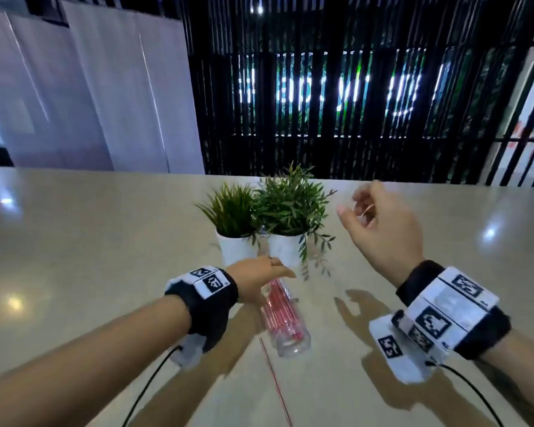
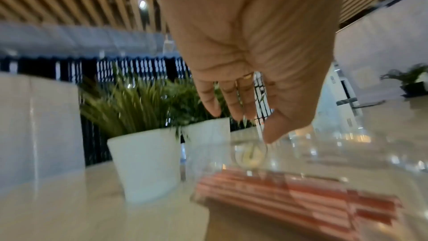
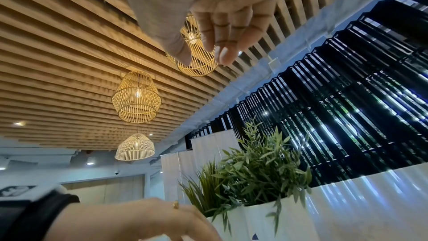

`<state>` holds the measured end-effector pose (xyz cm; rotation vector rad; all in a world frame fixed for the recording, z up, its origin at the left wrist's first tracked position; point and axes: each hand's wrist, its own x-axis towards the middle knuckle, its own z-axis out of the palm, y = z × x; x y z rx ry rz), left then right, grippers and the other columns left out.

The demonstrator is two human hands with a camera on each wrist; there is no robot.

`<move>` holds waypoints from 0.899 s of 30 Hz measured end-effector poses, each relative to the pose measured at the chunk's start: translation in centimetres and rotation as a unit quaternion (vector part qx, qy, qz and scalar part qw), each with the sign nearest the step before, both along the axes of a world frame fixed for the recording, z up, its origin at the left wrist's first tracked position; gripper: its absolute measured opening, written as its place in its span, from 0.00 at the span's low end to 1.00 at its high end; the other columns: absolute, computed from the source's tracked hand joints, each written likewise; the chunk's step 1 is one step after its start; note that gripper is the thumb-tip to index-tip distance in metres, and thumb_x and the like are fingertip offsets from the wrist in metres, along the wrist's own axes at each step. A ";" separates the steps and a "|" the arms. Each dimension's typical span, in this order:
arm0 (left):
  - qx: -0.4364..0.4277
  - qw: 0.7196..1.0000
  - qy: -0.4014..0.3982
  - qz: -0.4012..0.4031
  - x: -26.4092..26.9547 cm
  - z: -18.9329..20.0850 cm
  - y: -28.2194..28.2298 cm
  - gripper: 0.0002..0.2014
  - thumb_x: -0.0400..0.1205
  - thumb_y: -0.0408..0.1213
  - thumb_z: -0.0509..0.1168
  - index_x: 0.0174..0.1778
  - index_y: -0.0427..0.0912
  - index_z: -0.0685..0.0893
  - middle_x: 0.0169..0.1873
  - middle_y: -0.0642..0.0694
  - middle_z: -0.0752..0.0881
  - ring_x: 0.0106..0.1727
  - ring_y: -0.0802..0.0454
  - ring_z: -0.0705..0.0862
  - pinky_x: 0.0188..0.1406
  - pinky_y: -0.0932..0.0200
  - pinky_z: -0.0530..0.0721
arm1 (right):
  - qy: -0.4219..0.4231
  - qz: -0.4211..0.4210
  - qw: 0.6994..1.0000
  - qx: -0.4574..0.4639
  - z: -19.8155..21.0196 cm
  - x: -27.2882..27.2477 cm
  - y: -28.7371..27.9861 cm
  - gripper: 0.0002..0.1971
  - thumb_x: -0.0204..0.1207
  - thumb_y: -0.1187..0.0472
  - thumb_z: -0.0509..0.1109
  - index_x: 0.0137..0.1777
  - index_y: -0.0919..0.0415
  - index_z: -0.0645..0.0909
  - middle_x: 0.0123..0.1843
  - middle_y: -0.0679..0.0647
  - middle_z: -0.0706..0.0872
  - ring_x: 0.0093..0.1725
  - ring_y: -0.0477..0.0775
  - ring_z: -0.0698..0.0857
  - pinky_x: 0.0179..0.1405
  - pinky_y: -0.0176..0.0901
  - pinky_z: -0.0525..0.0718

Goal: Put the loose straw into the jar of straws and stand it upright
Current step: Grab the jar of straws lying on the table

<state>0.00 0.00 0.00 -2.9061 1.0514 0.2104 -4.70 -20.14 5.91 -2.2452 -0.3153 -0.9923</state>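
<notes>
Head view, left hand (image 1: 259,280): at the middle of the frame, above the neck end of the jar; whether its grip touches the glass cannot be told from here.
Left wrist view, left hand (image 2: 250,58): fingers (image 2: 209,98) straight and pointing down, thumb tip just above the jar's round stopper; the grip is slack and holds nothing that shows.
Right hand (image 1: 379,229): raised at the right of the head view, well above the bench, fingers loosely curled, thumb apart, grip empty.
Right wrist view, right hand (image 3: 208,16): upper middle of the frame, fingers hanging loosely against the slatted ceiling.
Jar of straws (image 1: 285,318): clear glass, lying on its side at the lower middle of the head view, its base toward the bottom edge, red straws inside.
Loose straw (image 1: 275,383): thin, red, flat on the bench below the jar, running down to the bottom edge, its upper end just beside the jar's base.
Potted plants (image 1: 235,223): two in white pots, side by side, just above the jar.
Bench (image 1: 90,241): pale, glossy, fills the lower half of the head view.
</notes>
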 end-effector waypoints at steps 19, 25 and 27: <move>0.002 0.999 -0.045 -0.025 3.2 -4.6 -1.3 0.35 0.56 0.52 0.75 0.58 0.50 0.71 0.52 0.47 0.79 0.53 0.49 0.72 0.59 0.52 0.69 | 0.023 0.010 1.000 0.008 -2.5 1.7 0.0 0.07 0.73 0.57 0.67 0.47 0.55 0.73 0.36 0.46 0.79 0.31 0.50 0.79 0.34 0.49 0.80; -0.090 0.994 0.029 0.056 2.4 -3.8 -0.7 0.37 0.53 0.57 0.75 0.56 0.55 0.69 0.50 0.49 0.79 0.49 0.47 0.78 0.53 0.46 0.82 | 0.028 0.020 0.999 0.022 -2.4 1.6 -0.8 0.05 0.73 0.57 0.68 0.44 0.53 0.73 0.34 0.44 0.78 0.34 0.54 0.80 0.36 0.50 0.79; -0.150 0.985 0.053 0.066 2.1 -3.2 -0.3 0.35 0.56 0.54 0.75 0.57 0.52 0.71 0.51 0.48 0.81 0.50 0.46 0.79 0.54 0.47 0.82 | 0.033 0.025 0.999 0.026 -2.5 1.5 -0.9 0.05 0.74 0.57 0.68 0.42 0.53 0.73 0.33 0.41 0.77 0.35 0.54 0.79 0.36 0.51 0.79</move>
